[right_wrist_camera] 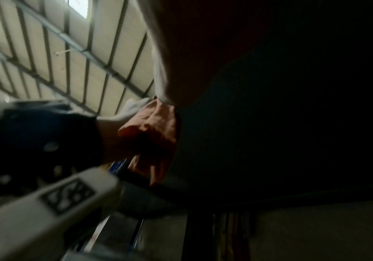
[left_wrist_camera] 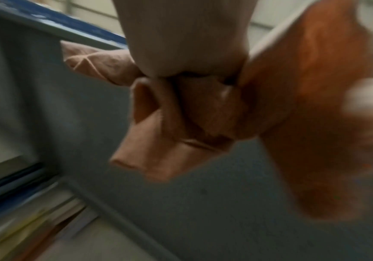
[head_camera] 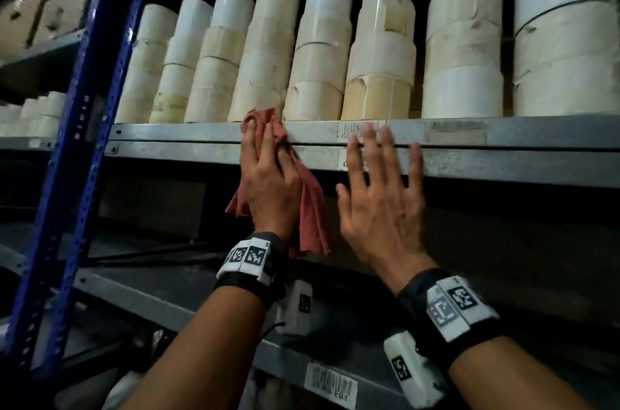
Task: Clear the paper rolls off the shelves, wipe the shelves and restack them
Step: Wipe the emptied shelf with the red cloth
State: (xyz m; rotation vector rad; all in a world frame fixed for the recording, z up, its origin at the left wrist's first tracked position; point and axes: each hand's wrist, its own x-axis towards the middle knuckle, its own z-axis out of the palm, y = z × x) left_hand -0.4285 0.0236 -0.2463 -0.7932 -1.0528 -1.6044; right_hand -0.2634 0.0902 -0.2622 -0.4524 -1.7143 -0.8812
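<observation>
Paper rolls [head_camera: 315, 50]: cream and white, stacked upright in columns along the shelf [head_camera: 536, 131].
Left hand [head_camera: 268, 181]: below the rolls, clutching a red cloth [head_camera: 313, 208] (bunched).
Right hand [head_camera: 379, 205]: fingers spread, empty.

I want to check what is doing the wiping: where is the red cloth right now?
In the head view, the red cloth is gripped in the left hand against the shelf's front edge, below the paper rolls, left of the open right hand.

Eight stacks of paper rolls [head_camera: 318, 47], one red cloth [head_camera: 310, 205], two barcode labels [head_camera: 360, 130].
</observation>
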